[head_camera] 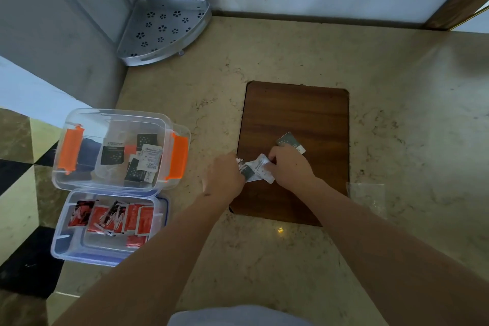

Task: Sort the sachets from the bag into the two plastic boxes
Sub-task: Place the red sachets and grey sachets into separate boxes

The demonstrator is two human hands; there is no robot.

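Observation:
Both hands meet over the near left part of a brown wooden board (296, 111). My left hand (225, 180) grips a small bunch of sachets (247, 171), dark and silvery. My right hand (288, 167) pinches a white sachet (262, 167) that touches that bunch. One dark sachet (288, 140) lies on the board just beyond my right hand. At the left stands a clear box with orange clips (68, 151) holding black and white sachets. Nearer me sits a clear box with a blue rim (60, 249) holding red sachets. An empty clear bag (367, 196) lies right of the board.
The board lies on a beige marble counter (397, 87). A metal corner shelf (161, 32) with flower-shaped holes stands at the back left against the wall, with a printed card behind it. The counter's left edge drops to a chequered floor (21, 193).

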